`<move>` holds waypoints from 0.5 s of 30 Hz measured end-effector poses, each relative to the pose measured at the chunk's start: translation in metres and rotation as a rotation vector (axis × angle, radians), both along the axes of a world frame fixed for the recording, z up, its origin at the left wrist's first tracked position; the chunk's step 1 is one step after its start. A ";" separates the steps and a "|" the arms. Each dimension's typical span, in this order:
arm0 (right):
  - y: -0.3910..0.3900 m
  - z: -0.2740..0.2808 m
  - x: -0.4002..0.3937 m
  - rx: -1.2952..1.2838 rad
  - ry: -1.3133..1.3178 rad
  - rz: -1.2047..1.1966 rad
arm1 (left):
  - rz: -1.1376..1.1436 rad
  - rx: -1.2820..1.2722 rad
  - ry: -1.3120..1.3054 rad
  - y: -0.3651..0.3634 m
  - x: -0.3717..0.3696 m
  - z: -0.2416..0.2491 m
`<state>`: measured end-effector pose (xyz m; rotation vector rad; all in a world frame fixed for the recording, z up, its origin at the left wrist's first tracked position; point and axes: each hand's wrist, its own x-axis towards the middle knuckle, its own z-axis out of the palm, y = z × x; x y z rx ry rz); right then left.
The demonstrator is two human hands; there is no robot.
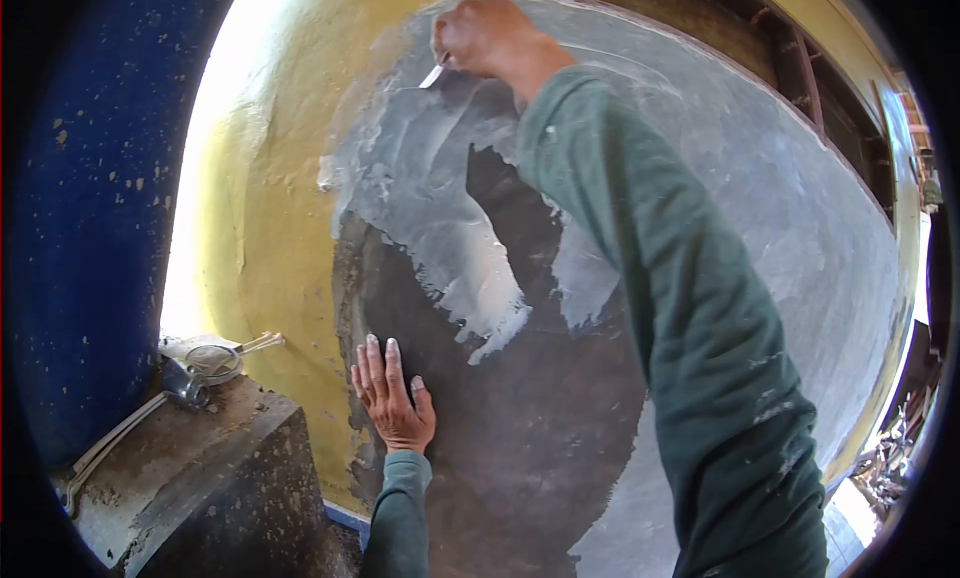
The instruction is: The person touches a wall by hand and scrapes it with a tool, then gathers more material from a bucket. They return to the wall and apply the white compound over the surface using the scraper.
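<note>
My right hand (485, 36) is raised at the top of the wall, its fingers closed round a scraper (432, 76), of which only a thin pale edge shows. Below it, wet grey plaster (430, 178) is smeared over the dark bare wall patch (510, 408). My left hand (395, 398) lies against the dark patch near its left border, fingers stretched upward, holding nothing. Both arms wear green sleeves, the right one marked with pale smears.
Yellow painted wall (285, 218) borders the patch on the left, beside a dark blue surface (90, 198). A concrete ledge (200, 458) at lower left bears a metal device (186, 383) with cables. Wooden framing (800, 68) runs along the upper right.
</note>
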<state>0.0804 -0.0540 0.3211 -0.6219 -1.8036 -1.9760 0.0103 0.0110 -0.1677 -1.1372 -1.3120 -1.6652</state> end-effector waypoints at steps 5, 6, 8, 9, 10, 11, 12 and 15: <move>0.009 0.026 0.089 -0.091 0.002 0.107 | 0.013 -0.018 0.002 -0.001 0.000 0.000; 0.002 0.028 0.103 -0.044 0.005 0.095 | 0.020 -0.020 0.009 -0.002 0.000 0.001; 0.001 0.032 0.134 -0.001 0.011 0.063 | 0.016 -0.014 0.018 -0.001 -0.001 0.001; 0.003 0.033 0.149 -0.069 0.039 0.131 | 0.033 -0.009 0.022 -0.001 -0.001 0.001; 0.003 0.034 0.165 -0.135 0.068 0.201 | 0.041 -0.007 0.020 -0.001 0.000 0.001; 0.002 0.034 0.182 -0.136 0.075 0.183 | 0.023 -0.008 0.027 0.000 0.001 0.002; -0.009 0.025 0.194 -0.137 0.124 0.115 | 0.031 -0.009 0.022 0.000 0.001 0.002; -0.014 0.011 0.237 -0.138 0.225 0.052 | 0.035 -0.006 0.028 0.001 0.000 0.001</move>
